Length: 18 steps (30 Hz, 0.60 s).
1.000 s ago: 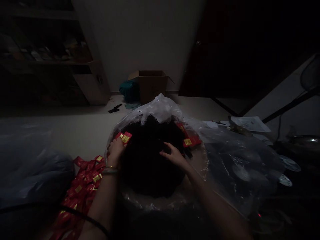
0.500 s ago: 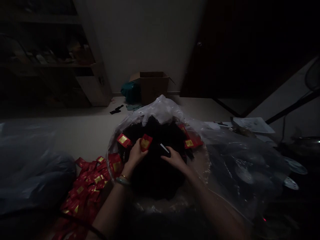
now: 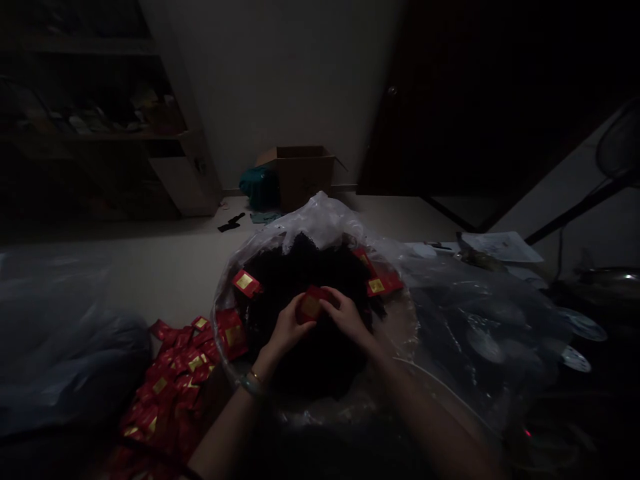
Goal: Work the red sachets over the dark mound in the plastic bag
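Note:
Both my hands meet over a dark heap of loose tea [image 3: 300,267] inside a clear plastic bag [image 3: 320,220]. My left hand [image 3: 286,328] and my right hand [image 3: 345,315] both hold one small red packet with a gold label [image 3: 311,305] between them. More red packets rest on the heap's rim: one at the left [image 3: 245,283] and a few at the right [image 3: 379,283]. The room is dim.
A pile of several red packets [image 3: 173,373] lies at the lower left. A crumpled plastic bag [image 3: 60,347] sits far left, more clear plastic [image 3: 490,333] at the right. A cardboard box [image 3: 300,170] stands by the far wall, shelves [image 3: 100,127] at the left.
My left hand carried a red packet from the heap's left rim to the middle, and my right hand came in to grip it too. The small dark object seen by my right hand is no longer visible.

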{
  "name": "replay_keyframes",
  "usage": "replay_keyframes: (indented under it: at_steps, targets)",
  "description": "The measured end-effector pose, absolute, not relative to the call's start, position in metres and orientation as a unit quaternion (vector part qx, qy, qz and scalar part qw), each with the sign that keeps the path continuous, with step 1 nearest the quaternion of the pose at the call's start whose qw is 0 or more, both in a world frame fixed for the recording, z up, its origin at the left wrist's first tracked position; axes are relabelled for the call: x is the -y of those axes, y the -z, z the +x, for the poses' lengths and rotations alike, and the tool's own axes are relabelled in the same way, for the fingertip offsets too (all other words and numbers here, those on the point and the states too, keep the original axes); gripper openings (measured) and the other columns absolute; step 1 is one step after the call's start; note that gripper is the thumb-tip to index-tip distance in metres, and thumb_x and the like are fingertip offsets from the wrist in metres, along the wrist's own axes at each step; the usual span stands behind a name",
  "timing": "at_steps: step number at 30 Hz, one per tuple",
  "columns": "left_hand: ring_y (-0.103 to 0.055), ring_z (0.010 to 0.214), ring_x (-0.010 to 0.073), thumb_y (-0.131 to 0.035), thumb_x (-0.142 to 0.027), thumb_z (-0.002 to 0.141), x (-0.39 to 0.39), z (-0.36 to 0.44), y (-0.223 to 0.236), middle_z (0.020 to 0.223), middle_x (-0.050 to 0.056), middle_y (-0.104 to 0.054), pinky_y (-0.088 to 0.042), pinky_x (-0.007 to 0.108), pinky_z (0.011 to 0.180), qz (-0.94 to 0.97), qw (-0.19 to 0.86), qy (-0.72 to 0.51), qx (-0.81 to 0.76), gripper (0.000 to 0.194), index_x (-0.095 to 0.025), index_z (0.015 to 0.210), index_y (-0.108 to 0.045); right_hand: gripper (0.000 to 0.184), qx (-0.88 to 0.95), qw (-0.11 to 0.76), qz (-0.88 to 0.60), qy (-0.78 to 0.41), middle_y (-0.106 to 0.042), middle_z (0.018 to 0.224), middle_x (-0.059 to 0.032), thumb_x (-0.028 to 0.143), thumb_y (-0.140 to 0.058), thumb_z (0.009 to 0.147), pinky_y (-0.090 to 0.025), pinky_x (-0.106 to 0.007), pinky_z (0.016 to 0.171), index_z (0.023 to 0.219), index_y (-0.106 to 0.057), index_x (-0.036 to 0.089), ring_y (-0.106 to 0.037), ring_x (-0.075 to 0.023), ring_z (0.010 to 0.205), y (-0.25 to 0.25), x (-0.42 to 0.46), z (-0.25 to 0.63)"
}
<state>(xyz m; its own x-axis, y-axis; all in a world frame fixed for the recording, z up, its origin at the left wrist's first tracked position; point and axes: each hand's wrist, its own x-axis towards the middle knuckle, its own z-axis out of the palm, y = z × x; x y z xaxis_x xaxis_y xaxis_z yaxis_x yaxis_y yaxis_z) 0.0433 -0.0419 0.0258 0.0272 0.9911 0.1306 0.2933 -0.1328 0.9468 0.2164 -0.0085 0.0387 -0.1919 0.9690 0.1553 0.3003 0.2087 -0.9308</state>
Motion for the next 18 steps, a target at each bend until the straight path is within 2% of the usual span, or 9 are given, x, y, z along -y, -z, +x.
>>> replay_keyframes:
  at_steps: [3, 4, 5, 7, 9, 12, 14, 16, 18]
  targets:
    - [-0.063, 0.09, 0.0219, -0.067, -0.027, 0.071, 0.043, 0.043, -0.033, 0.095, 0.006, -0.07, -0.049, 0.034, 0.084, 0.615, 0.384, -0.437, -0.532, 0.029, -0.02, 0.099, -0.069, 0.024, 0.65, 0.434, -0.457, -0.424, -0.07, 0.101, -0.0056, 0.026, -0.057, 0.077, -0.049, -0.038, 0.09, 0.099, -0.066, 0.02, -0.064, -0.0211, 0.095, -0.053, 0.014, 0.212]
    - [-0.062, 0.084, 0.0205, -0.065, -0.029, 0.073, 0.042, 0.043, -0.035, 0.086, 0.005, -0.07, -0.049, 0.033, 0.08, 0.608, 0.382, -0.443, -0.536, 0.018, -0.019, 0.087, -0.071, 0.026, 0.644, 0.445, -0.453, -0.427, -0.07, 0.101, -0.0054, 0.026, -0.058, 0.077, -0.049, -0.038, 0.09, 0.101, -0.066, 0.021, -0.064, -0.0208, 0.096, -0.055, 0.015, 0.212]
    - [-0.061, 0.079, 0.019, -0.063, -0.032, 0.074, 0.041, 0.043, -0.037, 0.079, 0.004, -0.069, -0.05, 0.031, 0.076, 0.59, 0.385, -0.458, -0.542, 0.016, -0.018, 0.078, -0.07, 0.031, 0.632, 0.454, -0.453, -0.435, -0.07, 0.103, -0.0054, 0.027, -0.059, 0.076, -0.049, -0.038, 0.09, 0.106, -0.064, 0.021, -0.064, -0.0203, 0.097, -0.056, 0.016, 0.212]
    - [-0.06, 0.069, 0.0156, -0.064, -0.037, 0.072, 0.04, 0.043, -0.039, 0.073, 0.002, -0.066, -0.05, 0.028, 0.068, 0.517, 0.414, -0.509, -0.55, 0.021, -0.016, 0.076, -0.068, 0.045, 0.599, 0.46, -0.465, -0.461, -0.068, 0.106, -0.0062, 0.031, -0.065, 0.073, -0.05, -0.036, 0.087, 0.117, -0.058, 0.022, -0.064, -0.0196, 0.096, -0.052, 0.017, 0.212]
    - [-0.059, 0.061, 0.0129, -0.067, -0.041, 0.067, 0.041, 0.046, -0.041, 0.074, 0.001, -0.065, -0.05, 0.027, 0.061, 0.417, 0.465, -0.558, -0.546, 0.032, -0.015, 0.085, -0.064, 0.053, 0.574, 0.431, -0.484, -0.501, -0.068, 0.104, -0.007, 0.034, -0.07, 0.068, -0.052, -0.034, 0.08, 0.117, -0.057, 0.02, -0.065, -0.0196, 0.091, -0.044, 0.018, 0.211]
    - [-0.061, 0.057, 0.0127, -0.072, -0.044, 0.062, 0.046, 0.049, -0.042, 0.081, 0.003, -0.065, -0.053, 0.029, 0.059, 0.328, 0.531, -0.578, -0.526, 0.046, -0.014, 0.094, -0.057, 0.04, 0.556, 0.371, -0.497, -0.553, -0.07, 0.094, -0.007, 0.035, -0.07, 0.068, -0.053, -0.032, 0.067, 0.101, -0.064, 0.016, -0.065, -0.0199, 0.08, -0.033, 0.017, 0.214]
    - [-0.065, 0.062, 0.0159, -0.072, -0.045, 0.062, 0.049, 0.046, -0.042, 0.086, 0.006, -0.066, -0.054, 0.032, 0.061, 0.328, 0.546, -0.562, -0.528, 0.05, -0.014, 0.097, -0.054, 0.028, 0.56, 0.366, -0.503, -0.548, -0.07, 0.085, -0.0059, 0.034, -0.065, 0.072, -0.051, -0.031, 0.064, 0.092, -0.065, 0.014, -0.065, -0.0196, 0.074, -0.033, 0.016, 0.218]
    - [-0.067, 0.074, 0.0199, -0.072, -0.043, 0.062, 0.051, 0.039, -0.044, 0.095, 0.01, -0.067, -0.054, 0.035, 0.067, 0.357, 0.488, -0.565, -0.561, 0.053, -0.015, 0.103, -0.053, 0.018, 0.604, 0.364, -0.5, -0.504, -0.07, 0.083, -0.005, 0.027, -0.061, 0.074, -0.051, -0.033, 0.068, 0.087, -0.067, 0.014, -0.064, -0.02, 0.075, -0.039, 0.015, 0.225]
    - [-0.064, 0.095, 0.0233, -0.073, -0.039, 0.062, 0.053, 0.031, -0.049, 0.11, 0.012, -0.065, -0.052, 0.038, 0.081, 0.423, 0.371, -0.571, -0.598, 0.059, -0.017, 0.113, -0.053, 0.013, 0.677, 0.337, -0.483, -0.442, -0.07, 0.084, -0.0042, 0.018, -0.059, 0.075, -0.049, -0.034, 0.074, 0.084, -0.068, 0.017, -0.064, -0.0202, 0.078, -0.05, 0.015, 0.231]
